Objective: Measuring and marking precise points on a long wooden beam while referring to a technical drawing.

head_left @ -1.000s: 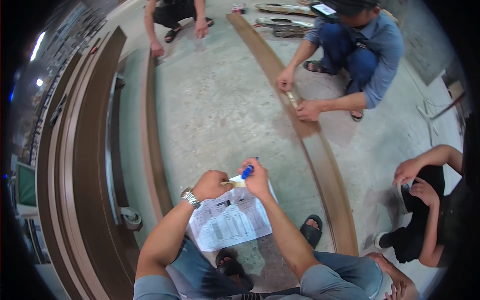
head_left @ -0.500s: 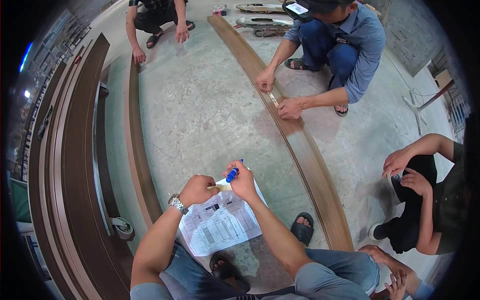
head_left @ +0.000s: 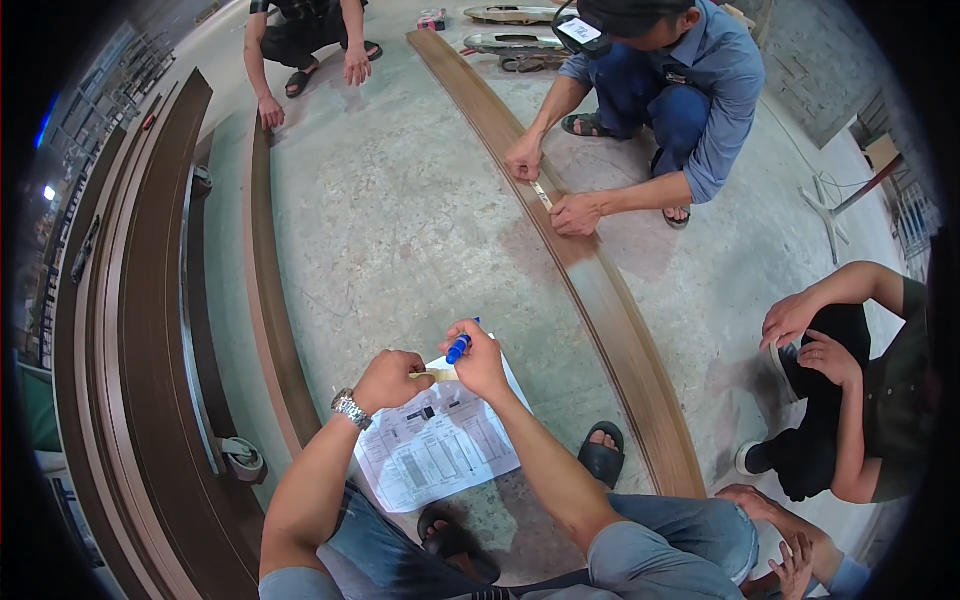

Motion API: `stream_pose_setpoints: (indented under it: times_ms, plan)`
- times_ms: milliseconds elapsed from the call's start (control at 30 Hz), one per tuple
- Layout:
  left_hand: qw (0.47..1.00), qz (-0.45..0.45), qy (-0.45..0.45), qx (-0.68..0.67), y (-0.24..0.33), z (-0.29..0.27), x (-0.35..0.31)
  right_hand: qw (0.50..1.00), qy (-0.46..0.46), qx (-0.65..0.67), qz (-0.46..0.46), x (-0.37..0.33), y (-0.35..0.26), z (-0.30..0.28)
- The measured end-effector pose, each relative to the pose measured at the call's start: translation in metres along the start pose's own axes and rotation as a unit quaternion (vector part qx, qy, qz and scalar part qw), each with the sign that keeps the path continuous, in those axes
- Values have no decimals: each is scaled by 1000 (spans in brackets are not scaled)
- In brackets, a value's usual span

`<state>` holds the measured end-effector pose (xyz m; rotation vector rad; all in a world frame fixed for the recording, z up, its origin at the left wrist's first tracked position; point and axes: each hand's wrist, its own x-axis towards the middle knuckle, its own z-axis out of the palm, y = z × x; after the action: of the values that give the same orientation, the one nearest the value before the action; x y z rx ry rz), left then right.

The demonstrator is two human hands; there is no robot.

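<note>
My left hand (head_left: 393,380), with a metal watch on its wrist, pinches one end of a short yellow strip (head_left: 441,376); whether it is measuring tape or adhesive tape I cannot tell. Close by on the right, my right hand (head_left: 480,366) is closed around a blue marker (head_left: 458,349). The strip's other end runs up to the right hand's fingers, which hide it. Below both hands spreads a white paper sheet (head_left: 437,462) printed with panel drawings, its top edge partly covered by them.
A long brown plank (head_left: 640,385) lies on the right, where a crouching co-worker (head_left: 700,110) holds a pale strip (head_left: 541,195) across it. A narrower plank (head_left: 268,300) lies left, touched by another person's hand (head_left: 270,112). Stacked dark profiles (head_left: 150,330) stand far left. People sit at right.
The whole view has shifted slightly to the left. My hands keep the same hold on the strip and marker, and the co-worker's hands stay on the plank.
</note>
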<state>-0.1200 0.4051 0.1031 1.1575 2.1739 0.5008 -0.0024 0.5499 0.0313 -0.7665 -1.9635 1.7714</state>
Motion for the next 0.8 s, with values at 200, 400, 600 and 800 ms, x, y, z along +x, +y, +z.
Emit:
stream_pose_setpoints:
  times_ms: [200, 400, 600, 800]
  plan:
    - [1000, 1, 4, -3, 1, -1, -1, 1000, 6, -12, -1, -1, -1, 1]
    - [1000, 8, 11, 5, 1, -2, -2, 1000, -3, -27, 2, -1, -6, -1]
    - [1000, 11, 12, 9, 3, -3, -4, 999, -14, -34, 6, -2, -6, -1]
    - [1000, 6, 9, 18, 5, -4, -6, 999, -23, -32, 3, -3, -6, 2]
